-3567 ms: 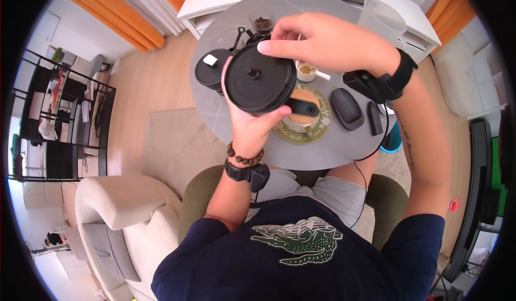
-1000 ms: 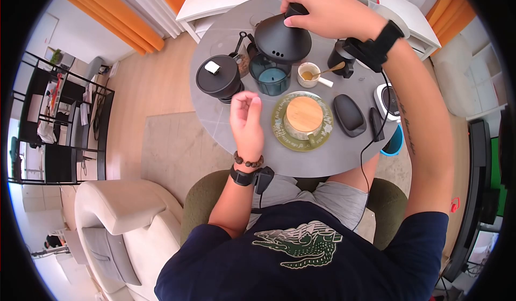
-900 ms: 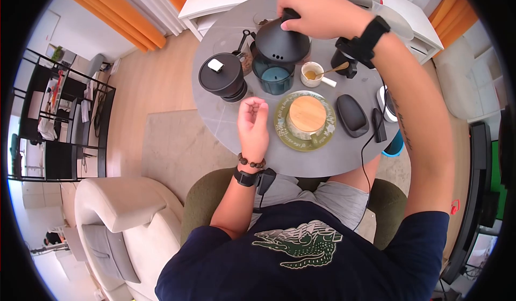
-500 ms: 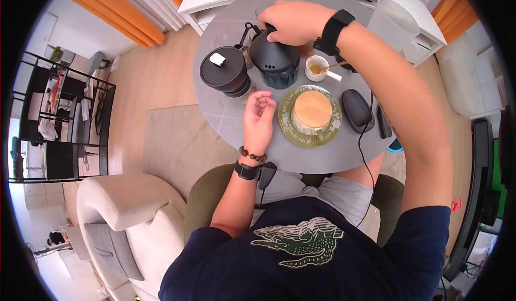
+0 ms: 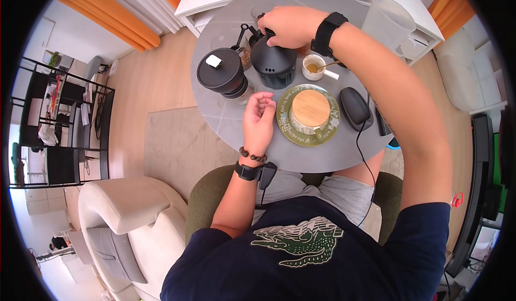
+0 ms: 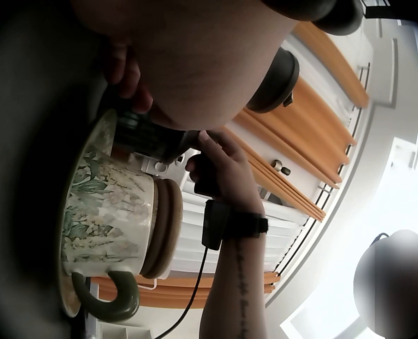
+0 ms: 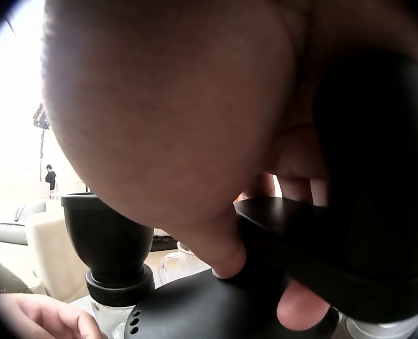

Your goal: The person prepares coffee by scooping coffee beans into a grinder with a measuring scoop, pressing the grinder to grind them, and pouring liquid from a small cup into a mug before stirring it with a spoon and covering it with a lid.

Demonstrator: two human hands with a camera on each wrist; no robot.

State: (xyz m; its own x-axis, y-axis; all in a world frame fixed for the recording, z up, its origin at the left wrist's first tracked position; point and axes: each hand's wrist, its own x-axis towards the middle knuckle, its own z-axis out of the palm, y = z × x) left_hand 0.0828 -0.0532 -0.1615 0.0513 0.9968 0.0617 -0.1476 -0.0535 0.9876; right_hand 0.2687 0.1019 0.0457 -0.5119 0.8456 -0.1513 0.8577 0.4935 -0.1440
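Observation:
A black cone-shaped lid (image 5: pixel 273 59) with several small holes sits on a dark see-through container (image 5: pixel 277 80) on the grey table. My right hand (image 5: pixel 293 26) grips the knob at its top; in the right wrist view, thumb and fingers close round the black handle over the lid (image 7: pixel 209 307). Nearer the front edge, my left hand (image 5: pixel 259 121) holds nothing, its fingers loosely curled beside the green saucer (image 5: pixel 286 130). On that saucer stands a floral cup (image 6: pixel 110 212) with a round wooden lid (image 5: pixel 310 108). Behind it is a small white cup (image 5: pixel 313 69) with a spoon.
Left of the container stands a black flared-top vessel (image 5: pixel 221 70) with a white tag, and a black scoop (image 5: pixel 241 36) behind it. A black oval object (image 5: pixel 355 107) lies at right. A clear pitcher (image 5: pixel 387 21) stands at the back right, and a cable crosses the table's right side.
My right hand has brought the black lid down and towards me onto the see-through container. Earlier both hands were at the black lid; my left hand has since drawn back beside the saucer.

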